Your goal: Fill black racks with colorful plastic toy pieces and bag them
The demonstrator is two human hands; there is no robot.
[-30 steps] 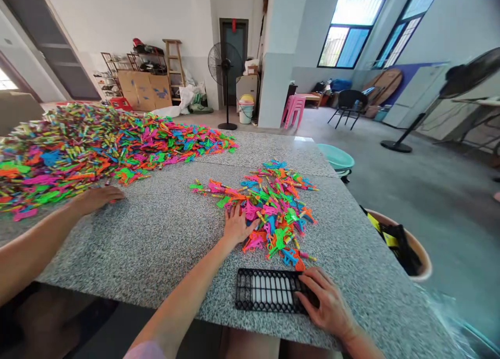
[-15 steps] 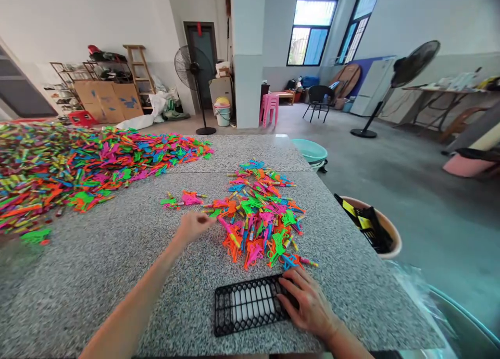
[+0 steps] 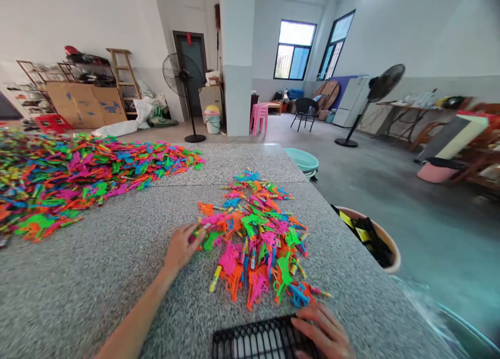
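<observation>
On the speckled stone table, a loose heap of small bright plastic toys (image 3: 269, 234), in pink, orange, green and blue with yellow-ended tubes, lies before me. My left hand (image 3: 182, 248) is at the heap's left edge, its thumb and fingers curled around a few pink toys there, partly hidden by the fingers. Below the heap, a black plastic grid rack (image 3: 250, 338) with white strips showing through it is cut off by the bottom of the view. My right hand (image 3: 324, 330) grips the rack's right end, fingers over its top edge.
A much larger mound of similar toys (image 3: 89, 166) covers the table's far left. Beyond the right edge stand a tub of black and yellow items (image 3: 392, 244) and a turquoise basin (image 3: 302, 161). A standing fan (image 3: 183, 77) and pink stools (image 3: 258, 116) are farther back.
My view has tilted up, so the rack sits lower in the picture. My left hand has closed in on toys at the heap's left side; a few separate toys there have shifted right against the heap.
</observation>
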